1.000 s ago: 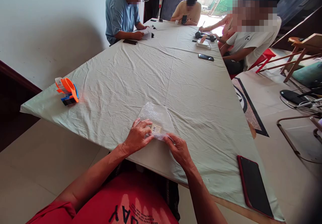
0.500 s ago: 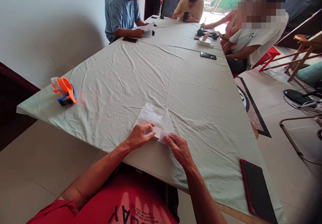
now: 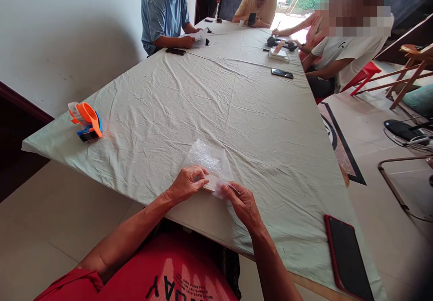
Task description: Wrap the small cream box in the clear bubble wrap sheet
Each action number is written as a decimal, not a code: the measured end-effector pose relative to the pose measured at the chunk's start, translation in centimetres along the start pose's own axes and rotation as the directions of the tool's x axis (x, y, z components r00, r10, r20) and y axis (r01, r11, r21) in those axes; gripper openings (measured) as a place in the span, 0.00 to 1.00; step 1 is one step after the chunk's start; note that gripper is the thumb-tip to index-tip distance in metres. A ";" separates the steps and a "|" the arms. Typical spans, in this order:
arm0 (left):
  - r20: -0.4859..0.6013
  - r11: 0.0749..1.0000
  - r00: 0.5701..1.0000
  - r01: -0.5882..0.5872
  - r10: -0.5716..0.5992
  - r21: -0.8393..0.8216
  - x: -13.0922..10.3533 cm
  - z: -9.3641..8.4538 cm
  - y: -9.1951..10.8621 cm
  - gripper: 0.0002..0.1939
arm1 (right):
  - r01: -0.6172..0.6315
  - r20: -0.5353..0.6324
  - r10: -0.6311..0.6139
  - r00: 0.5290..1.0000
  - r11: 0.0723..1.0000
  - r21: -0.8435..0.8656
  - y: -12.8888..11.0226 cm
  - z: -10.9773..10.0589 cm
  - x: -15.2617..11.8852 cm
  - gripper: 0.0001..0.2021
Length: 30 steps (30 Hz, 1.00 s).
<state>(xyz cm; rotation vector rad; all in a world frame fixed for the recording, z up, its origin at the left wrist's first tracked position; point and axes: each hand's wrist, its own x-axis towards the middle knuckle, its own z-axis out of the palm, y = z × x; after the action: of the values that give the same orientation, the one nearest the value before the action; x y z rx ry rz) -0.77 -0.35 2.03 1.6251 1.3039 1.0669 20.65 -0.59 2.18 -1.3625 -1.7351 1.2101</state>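
Observation:
A clear bubble-wrap sheet [image 3: 205,157] lies on the pale tablecloth [image 3: 216,93] near the front edge. A small flat item [image 3: 212,182] sits under its near flap, mostly covered. My left hand [image 3: 185,183] presses and pinches the wrap over that item from the left. My right hand [image 3: 241,202] pinches the wrap's near right corner. Both hands rest on the table close together.
An orange and blue tape dispenser [image 3: 85,120] stands at the table's left corner. A red-cased phone [image 3: 348,258] lies at the right front edge. Other people sit at the far end with phones [image 3: 281,73] and papers [image 3: 198,39]. Chairs stand to the right.
The wrap's near flap has been folded over the small item, whose label was visible a second ago. My hands stay in nearly the same place.

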 end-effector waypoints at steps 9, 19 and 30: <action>0.051 0.995 0.995 0.089 -0.091 0.043 0.3 -0.3 0.6 0.07 | 0.012 -0.063 -0.018 0.998 0.994 -0.109 -0.1 -0.1 -0.2 0.22; 0.076 0.975 0.980 0.175 -0.186 0.138 1.2 -0.4 1.2 0.03 | 0.064 -0.365 -0.291 0.884 0.850 -0.523 0.5 0.2 -1.3 0.13; 0.119 0.967 0.979 0.138 -0.165 0.213 1.8 -0.6 1.1 0.05 | 0.395 0.000 -0.543 0.840 0.612 -0.685 -2.5 5.1 -2.5 0.19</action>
<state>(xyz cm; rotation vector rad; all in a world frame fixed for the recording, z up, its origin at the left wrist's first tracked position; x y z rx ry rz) -0.73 1.27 3.45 1.6840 1.4581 0.7371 15.86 -4.52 2.61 -1.1883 -2.2784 0.1109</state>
